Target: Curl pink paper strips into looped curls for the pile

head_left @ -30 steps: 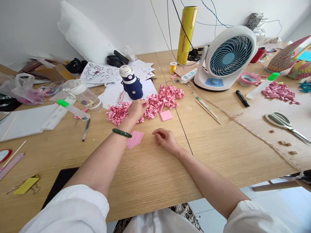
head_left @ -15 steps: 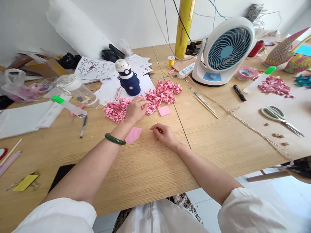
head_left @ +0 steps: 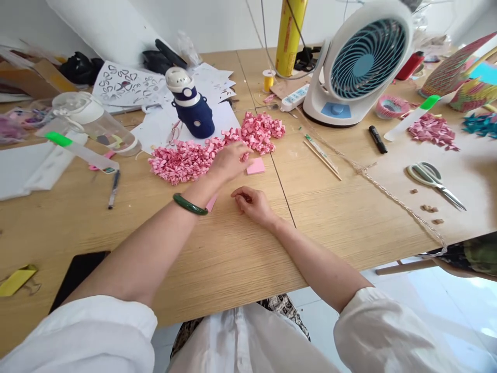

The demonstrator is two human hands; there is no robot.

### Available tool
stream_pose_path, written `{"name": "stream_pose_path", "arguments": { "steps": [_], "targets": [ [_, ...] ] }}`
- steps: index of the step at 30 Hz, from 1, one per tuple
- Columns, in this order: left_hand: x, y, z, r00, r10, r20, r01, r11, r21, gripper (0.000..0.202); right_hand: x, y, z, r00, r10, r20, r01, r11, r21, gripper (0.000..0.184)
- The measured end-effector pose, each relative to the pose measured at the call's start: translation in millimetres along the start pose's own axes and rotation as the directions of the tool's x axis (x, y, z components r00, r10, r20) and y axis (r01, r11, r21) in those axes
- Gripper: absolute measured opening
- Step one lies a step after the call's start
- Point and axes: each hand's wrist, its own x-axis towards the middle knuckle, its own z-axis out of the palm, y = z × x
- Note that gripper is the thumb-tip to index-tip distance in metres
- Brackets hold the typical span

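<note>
My left hand (head_left: 230, 162), with a green bangle (head_left: 190, 204) at the wrist, reaches over the front of a long heap of small folded pink paper pieces (head_left: 180, 161). Its fingers are apart, and the fingertips come close to a pink paper square (head_left: 256, 166); whether they touch it I cannot tell. More pink paper (head_left: 212, 202) lies partly hidden under the left wrist. Just in front, my right hand (head_left: 254, 204) rests low over the table with thumb and fingers curled together. Anything inside that pinch is hidden.
Behind the heap stand a dark blue bottle (head_left: 196, 118) and a clear jug (head_left: 103, 124). A white fan (head_left: 310, 106) is at the back right. Chopsticks (head_left: 322, 160), a marker (head_left: 378, 140), twisted cord (head_left: 392, 194) and scissors (head_left: 435, 181) lie to the right, a phone (head_left: 77, 274) front left.
My left hand has moved right, from the pink heap toward the pink paper square. My right hand keeps its curled pose. The camera view has shifted slightly.
</note>
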Motion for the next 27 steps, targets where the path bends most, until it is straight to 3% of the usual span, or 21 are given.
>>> {"name": "stream_pose_path", "arguments": {
  "steps": [3, 6, 10, 14, 19, 22, 27],
  "targets": [
    [-19, -8, -32.0, 0.993, -0.076, -0.09, 0.071, 0.996, -0.059, 0.023, -1, -3, -1, 1.0, 0.005, -0.002, -0.005, 1.0, -0.009, 0.019],
    [-59, -26, -50.3, 0.975, -0.201, -0.092, 0.201, 0.98, -0.01, 0.011, -2, -5, -1, 1.0, 0.026, 0.012, -0.027, 0.999, 0.026, 0.018],
    [-121, -47, -46.4, 0.948, -0.318, 0.012, 0.319, 0.947, -0.032, 0.008, -1, -6, 0, 0.999, 0.032, -0.001, -0.031, 0.998, 0.056, 0.018],
    [-158, -43, -29.7, 0.928, -0.37, -0.036, 0.371, 0.929, 0.021, 0.015, 0, -8, -1, 0.999, 0.036, -0.005, -0.036, 0.999, 0.038, 0.018],
    [-163, -26, -15.8, 0.918, -0.392, -0.062, 0.397, 0.899, 0.184, 0.027, -1, -11, 0, 0.998, 0.045, -0.04, -0.045, 0.999, 0.005, 0.017],
    [-156, -19, -14.4, 0.92, -0.388, -0.06, 0.387, 0.872, 0.299, 0.02, -1, -10, 0, 0.997, 0.035, -0.062, -0.036, 0.999, -0.012, 0.016],
    [-146, -9, -18.9, 0.931, -0.36, 0.052, 0.289, 0.82, 0.494, 0.03, -1, -6, 1, 0.997, 0.028, -0.073, -0.028, 1.0, -0.009, 0.015]
  ]
}}
